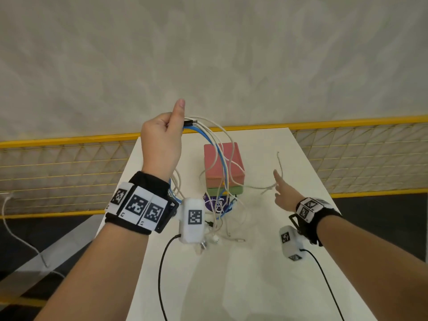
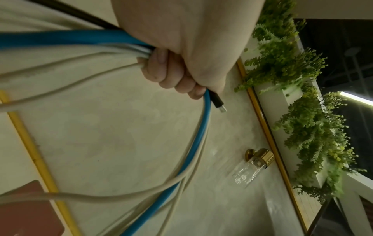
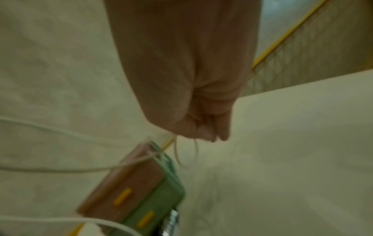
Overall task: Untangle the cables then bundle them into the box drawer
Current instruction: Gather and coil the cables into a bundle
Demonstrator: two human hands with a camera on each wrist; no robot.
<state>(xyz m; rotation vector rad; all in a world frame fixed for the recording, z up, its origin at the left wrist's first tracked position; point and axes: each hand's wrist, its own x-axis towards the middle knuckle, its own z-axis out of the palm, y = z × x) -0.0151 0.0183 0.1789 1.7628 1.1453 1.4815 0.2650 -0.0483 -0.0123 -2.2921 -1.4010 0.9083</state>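
My left hand (image 1: 170, 128) is raised above the white table (image 1: 254, 279) and grips a bundle of cables (image 1: 218, 149), thumb pointing up. The left wrist view shows its fingers (image 2: 161, 70) curled round a blue cable (image 2: 193, 143), several white cables and a black USB plug (image 2: 219, 105). The loops hang over the pink and green box drawer (image 1: 223, 163); both of its drawers are closed (image 3: 131, 193). To the right, my right hand (image 1: 278, 189) pinches a thin white cable (image 1: 281, 166) that runs back to the tangle. Its fingers (image 3: 203, 129) are curled on that strand (image 3: 177, 153).
A purple clay tub (image 1: 216, 203) stands just in front of the box. Loose cable ends and plugs (image 1: 217, 236) lie on the table near my left wrist. A yellow railing with mesh (image 1: 69, 158) runs behind the table, against a pale wall.
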